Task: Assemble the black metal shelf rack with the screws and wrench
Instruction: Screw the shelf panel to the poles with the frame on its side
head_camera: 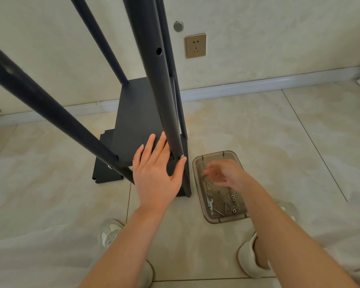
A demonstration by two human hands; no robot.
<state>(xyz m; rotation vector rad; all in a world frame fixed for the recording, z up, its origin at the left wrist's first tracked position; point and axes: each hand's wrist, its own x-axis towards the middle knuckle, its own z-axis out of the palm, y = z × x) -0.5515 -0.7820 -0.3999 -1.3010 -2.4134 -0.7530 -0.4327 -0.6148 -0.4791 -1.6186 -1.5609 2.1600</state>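
The black metal shelf rack (154, 80) stands upright on the floor (279, 142).

Left hand (156, 173): the fingers (149, 146) are straight and spread, lying on the shelf panel (131, 121). The thumb tip touches a silver screw (182, 156) at the foot of the near post, just right of the fingers.

Right hand (227, 173): motion-blurred above a clear tray (195, 177), so the finger state cannot be told. Loose screws (233, 199) and a wrench (210, 203) lie in the tray, on the person's side of those fingers.

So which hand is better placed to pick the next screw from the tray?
The right hand: it hovers open over the plastic tray holding the screws, while the left hand rests against the rack's black pole.
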